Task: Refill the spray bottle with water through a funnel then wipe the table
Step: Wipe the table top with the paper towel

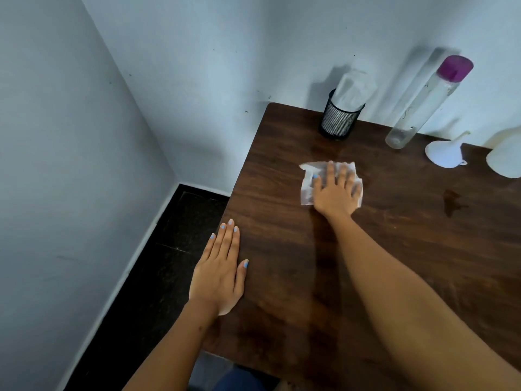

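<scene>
My right hand (pixel 335 190) lies flat with spread fingers on a white wipe (pixel 307 179), pressing it onto the dark wooden table (pixel 282 277) near its far middle. My left hand (pixel 220 272) rests palm down on the table's left edge and holds nothing. At the back right a tall clear bottle (pixel 417 114) with a purple cap stands against the wall. A white funnel (pixel 446 152) sits upside down next to it. A white container (pixel 507 156) is cut off by the right edge of the frame. A wet patch (pixel 454 203) shows on the wood to the right.
A black mesh cup (pixel 337 119) holding a roll of clear plastic stands at the back of the table. White walls close in behind and on the left. Dark floor (pixel 158 266) lies beyond the table's left edge.
</scene>
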